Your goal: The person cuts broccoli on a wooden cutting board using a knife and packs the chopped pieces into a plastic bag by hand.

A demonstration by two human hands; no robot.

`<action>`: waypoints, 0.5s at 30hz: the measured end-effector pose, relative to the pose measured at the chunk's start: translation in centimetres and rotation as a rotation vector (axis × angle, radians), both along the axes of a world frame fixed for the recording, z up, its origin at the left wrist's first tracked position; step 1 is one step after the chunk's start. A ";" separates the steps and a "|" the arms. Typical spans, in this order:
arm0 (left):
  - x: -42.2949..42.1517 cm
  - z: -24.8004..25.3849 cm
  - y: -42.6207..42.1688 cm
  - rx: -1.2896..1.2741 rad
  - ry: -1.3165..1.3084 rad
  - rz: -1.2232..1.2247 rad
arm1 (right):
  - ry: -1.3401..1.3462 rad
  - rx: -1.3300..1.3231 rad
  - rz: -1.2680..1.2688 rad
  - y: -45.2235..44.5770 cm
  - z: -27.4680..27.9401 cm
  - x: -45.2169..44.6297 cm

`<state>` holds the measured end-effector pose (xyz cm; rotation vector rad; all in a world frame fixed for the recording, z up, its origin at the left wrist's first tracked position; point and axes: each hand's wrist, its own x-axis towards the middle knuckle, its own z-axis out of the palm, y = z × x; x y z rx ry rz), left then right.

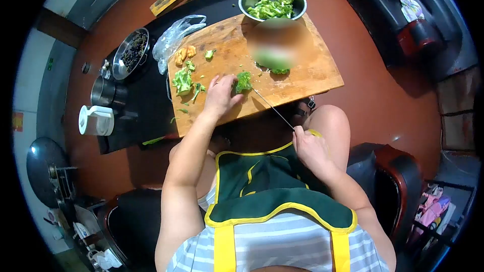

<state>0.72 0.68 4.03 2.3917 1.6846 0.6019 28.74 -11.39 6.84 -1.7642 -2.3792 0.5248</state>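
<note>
On the wooden cutting board (302, 83), my left hand (222, 93) is closed at the left side of a green broccoli floret (243, 81), its fingertips against it. My right hand (311, 147) grips the handle of a knife (274, 109) at the board's near edge. The thin blade slants up and left, its tip close to the floret. Left of my left hand lie a larger cut broccoli piece (182, 81) and several small scraps. Another bit of broccoli (280, 71) shows below a blurred patch on the board's right half.
A metal bowl (244, 6) of cut broccoli stands at the board's far edge. Yellowish pieces (185, 54) and a clear plastic bag (169, 40) are at the left. Beyond them are a metal basin (119, 70) with dark contents, a pot (102, 92) and a white pitcher (97, 120).
</note>
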 end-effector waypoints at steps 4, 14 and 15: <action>0.7 -0.5 -0.8 -0.113 -0.168 0.138 | -0.019 0.036 0.006 -0.1 -0.6 -0.8; 1.6 -1.7 -0.4 0.037 -0.159 0.166 | -0.024 -0.002 -0.007 0.6 -1.5 -2.4; 1.7 -1.5 -0.4 0.028 -0.154 0.177 | -0.022 -0.007 -0.017 0.7 -1.5 -2.6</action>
